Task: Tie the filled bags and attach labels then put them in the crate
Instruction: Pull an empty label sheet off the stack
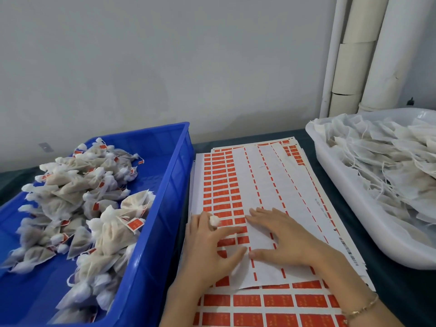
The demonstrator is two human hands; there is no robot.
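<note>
Paper label sheet (266,180) lies flat under right hand (280,241).

- A plain pale grey wall (165,55) fills the upper half of the view.
- A dark blue-green table cover (405,293) shows in the right foreground and as a narrow strip along the foot of the wall.
- Three cream-white pipes rise at upper right:
  - a thin pipe (329,67) on the left
  - a sleeved pipe (354,55) built in sections, with cracked joints
  - a wider pipe (398,50) just beside it on the right
- A small grey plate (46,147) sits low on the wall at left.
- A tiny dark object (411,101) shows at the far right, near the pipes; it is too small to identify.
</note>
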